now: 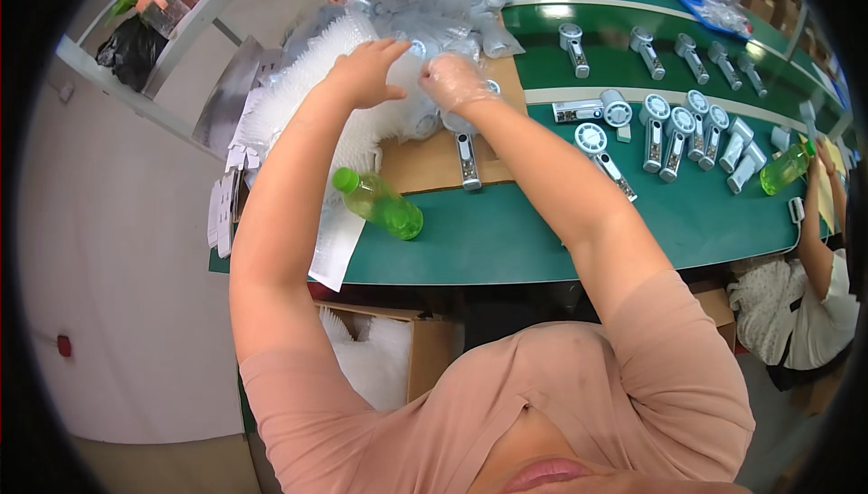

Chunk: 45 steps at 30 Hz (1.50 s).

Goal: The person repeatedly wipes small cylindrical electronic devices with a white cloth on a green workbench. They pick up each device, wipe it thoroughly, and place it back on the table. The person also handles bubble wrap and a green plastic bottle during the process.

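A: Where are the two hands?

B: Both are raised over the brown board [425,164] at the far side of the green table [506,241]. The left hand [369,72] is bare, with fingers half curled, and it touches a clear plastic bag [418,56]. The right hand [455,81] wears a thin clear glove and pinches the same bag from the other side.

A: What is inside the bag?

B: I cannot tell; the hands cover it. Just under the right hand, a white handheld fan [466,158] lies on the board.

A: What else is near?

B: A pile of white trays [298,101] lies to the left, and a green bottle [380,205] lies on its side near the left forearm. Many more fans [674,128] lie in rows to the right.
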Available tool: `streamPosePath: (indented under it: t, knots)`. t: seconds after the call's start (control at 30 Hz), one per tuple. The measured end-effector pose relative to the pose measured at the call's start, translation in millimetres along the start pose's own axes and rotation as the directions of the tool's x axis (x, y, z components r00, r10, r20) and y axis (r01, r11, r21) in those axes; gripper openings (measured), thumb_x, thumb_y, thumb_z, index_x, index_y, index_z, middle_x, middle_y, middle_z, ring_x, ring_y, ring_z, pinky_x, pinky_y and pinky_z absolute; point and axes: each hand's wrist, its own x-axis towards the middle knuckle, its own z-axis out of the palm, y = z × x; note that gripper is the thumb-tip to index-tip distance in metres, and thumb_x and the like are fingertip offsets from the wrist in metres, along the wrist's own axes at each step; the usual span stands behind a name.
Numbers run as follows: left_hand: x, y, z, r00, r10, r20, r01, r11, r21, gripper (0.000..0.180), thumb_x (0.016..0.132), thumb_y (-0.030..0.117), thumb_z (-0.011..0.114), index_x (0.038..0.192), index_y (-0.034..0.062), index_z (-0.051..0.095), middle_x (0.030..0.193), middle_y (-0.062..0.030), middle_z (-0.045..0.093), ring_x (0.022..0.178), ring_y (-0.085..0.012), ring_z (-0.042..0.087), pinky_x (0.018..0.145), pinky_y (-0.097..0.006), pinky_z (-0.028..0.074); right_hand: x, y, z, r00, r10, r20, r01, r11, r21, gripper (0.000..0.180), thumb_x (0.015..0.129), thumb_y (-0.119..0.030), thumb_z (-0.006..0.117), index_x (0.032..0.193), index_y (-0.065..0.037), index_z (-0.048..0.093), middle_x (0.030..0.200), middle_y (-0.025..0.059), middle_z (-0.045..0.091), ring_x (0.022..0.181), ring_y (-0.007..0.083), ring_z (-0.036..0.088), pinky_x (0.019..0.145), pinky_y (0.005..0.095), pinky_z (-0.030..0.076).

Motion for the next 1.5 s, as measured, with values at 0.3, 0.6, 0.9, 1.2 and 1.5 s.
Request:
streamPosePath:
  t: [0.3, 0.6, 0.9, 1.2, 1.5]
  knots:
    - [0, -42, 44, 0.992, 0.026, 0.122, -0.033, 0.998, 0.057, 0.097, 0.068, 0.035, 0.087, 0.151, 0.0199, 0.040, 0.161, -0.0087, 0.033, 0.142, -0.0310, 0.040, 0.110, -0.044, 0.044, -101, 12, -54, 0.914, -0.406, -0.021, 0.406, 0.912, 0.058, 0.015, 0.081, -0.018, 0.069, 0.082, -0.003, 0.070, 0.084, 0.0143, 0.065, 0.081, 0.0358, 0.063, 0.076, 0.0453, 0.051]
    - [-45, 22, -41, 0.981, -0.039, -0.188, 0.022, 0.995, -0.095, 0.072, 0.076, 0.022, 0.082, 0.140, 0.0087, 0.052, 0.143, -0.0224, 0.051, 0.124, -0.0404, 0.056, 0.101, -0.045, 0.048, -247, 4, -158, 0.951, 0.142, 0.276, -0.085, 0.974, -0.211, 0.021, 0.086, -0.024, 0.069, 0.083, -0.003, 0.066, 0.086, 0.0169, 0.067, 0.084, 0.0377, 0.065, 0.076, 0.0472, 0.051]
    - [-134, 233, 100, 0.998, 0.070, -0.003, -0.061, 0.835, -0.547, 0.034, 0.079, 0.019, 0.078, 0.103, 0.0017, 0.061, 0.093, -0.0178, 0.061, 0.088, -0.0402, 0.061, 0.078, -0.049, 0.050, -238, 28, -100, 0.800, 0.548, 0.246, -0.536, 0.836, -0.119, 0.052, 0.082, -0.040, 0.072, 0.109, 0.004, 0.063, 0.100, 0.0239, 0.070, 0.096, 0.0374, 0.069, 0.083, 0.0460, 0.053]
    - [-159, 250, 122, 0.969, -0.238, -0.068, 0.036, 0.406, -0.913, 0.025, 0.083, 0.014, 0.077, 0.098, -0.0012, 0.064, 0.085, -0.0122, 0.061, 0.079, -0.0244, 0.059, 0.073, -0.036, 0.050, -258, 76, -86, 0.773, 0.473, 0.424, -0.604, 0.340, 0.721, 0.055, 0.080, -0.022, 0.067, 0.128, 0.002, 0.055, 0.112, 0.0132, 0.067, 0.097, 0.0268, 0.069, 0.088, 0.0413, 0.054]
    - [-169, 294, 116, 0.951, -0.302, 0.063, 0.134, 0.219, -0.967, 0.036, 0.088, 0.021, 0.075, 0.109, -0.0057, 0.062, 0.076, -0.0069, 0.065, 0.065, -0.0114, 0.058, 0.059, -0.029, 0.048, -274, 45, -48, 0.803, 0.411, 0.432, -0.060, -0.665, 0.744, 0.050, 0.095, -0.016, 0.063, 0.139, -0.003, 0.045, 0.128, 0.0115, 0.058, 0.117, 0.0218, 0.060, 0.104, 0.0416, 0.049]
